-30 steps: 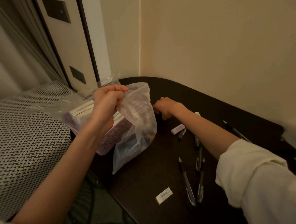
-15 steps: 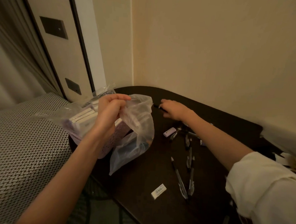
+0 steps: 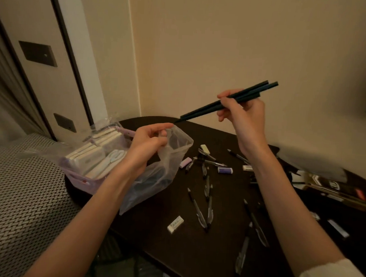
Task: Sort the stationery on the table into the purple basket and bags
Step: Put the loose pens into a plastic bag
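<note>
No legible txt anywhere: white eraser (image 3: 175, 224) sleeve has a dark print, too blurred to read, and box (image 3: 332, 188) at table's right edge shows unreadable marks.

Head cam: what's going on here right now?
A person is sorting stationery at a dark table. The right hand holds a bunch of dark pencils in the air, tips angled down toward a clear plastic bag that the left hand holds open by its rim. The purple basket beside the bag already holds white items. Pens and erasers lie loose on the table.
</note>
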`<action>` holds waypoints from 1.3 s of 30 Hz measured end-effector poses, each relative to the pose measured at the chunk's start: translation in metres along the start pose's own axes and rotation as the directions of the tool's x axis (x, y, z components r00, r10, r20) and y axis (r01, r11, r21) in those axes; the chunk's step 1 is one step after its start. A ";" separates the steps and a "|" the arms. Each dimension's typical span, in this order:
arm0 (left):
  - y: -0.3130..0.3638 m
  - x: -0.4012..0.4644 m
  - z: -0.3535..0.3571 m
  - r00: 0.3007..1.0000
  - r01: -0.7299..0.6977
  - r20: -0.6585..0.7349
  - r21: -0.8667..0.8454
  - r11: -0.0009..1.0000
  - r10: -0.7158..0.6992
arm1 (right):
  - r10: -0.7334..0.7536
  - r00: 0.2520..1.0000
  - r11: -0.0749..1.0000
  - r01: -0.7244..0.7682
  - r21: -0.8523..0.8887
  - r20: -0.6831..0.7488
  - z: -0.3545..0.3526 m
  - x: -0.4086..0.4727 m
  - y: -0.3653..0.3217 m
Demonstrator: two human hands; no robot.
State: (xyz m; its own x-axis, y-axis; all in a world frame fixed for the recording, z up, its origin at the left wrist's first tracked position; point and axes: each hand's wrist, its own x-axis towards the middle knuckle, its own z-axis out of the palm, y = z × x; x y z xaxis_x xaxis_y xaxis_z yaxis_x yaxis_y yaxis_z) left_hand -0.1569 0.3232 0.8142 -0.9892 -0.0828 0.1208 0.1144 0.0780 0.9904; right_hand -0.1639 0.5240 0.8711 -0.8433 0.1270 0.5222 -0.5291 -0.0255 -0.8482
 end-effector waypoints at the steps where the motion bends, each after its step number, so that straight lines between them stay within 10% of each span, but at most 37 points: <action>1: 0.001 -0.001 0.003 1.000 -0.001 0.013 -0.003 1.000 0.001 | 0.004 1.000 0.999 -0.004 -0.036 0.025 0.000 -0.004 -0.004; 8: 0.009 -0.007 0.011 0.996 -0.084 0.006 0.035 0.996 0.083 | 0.170 0.959 0.942 -0.091 -0.322 0.226 0.011 -0.016 0.005; 23: 0.017 -0.002 -0.010 0.994 -0.092 -0.066 0.002 0.996 0.091 | 0.296 0.893 0.934 -0.196 -0.300 0.340 0.050 -0.004 0.029; 39: -0.011 -0.013 0.057 0.992 -0.071 0.111 0.036 0.997 0.067 | 0.415 0.907 0.755 -0.387 -0.529 -0.072 -0.068 -0.048 0.086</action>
State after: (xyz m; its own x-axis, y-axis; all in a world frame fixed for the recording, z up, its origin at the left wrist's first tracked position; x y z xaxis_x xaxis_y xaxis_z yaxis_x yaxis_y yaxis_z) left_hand -0.1502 0.3797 0.7977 -0.9833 0.0332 0.1787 0.1814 0.1193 0.9761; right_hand -0.1630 0.5829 0.7669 -0.9776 0.1757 0.1157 -0.0233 0.4562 -0.8896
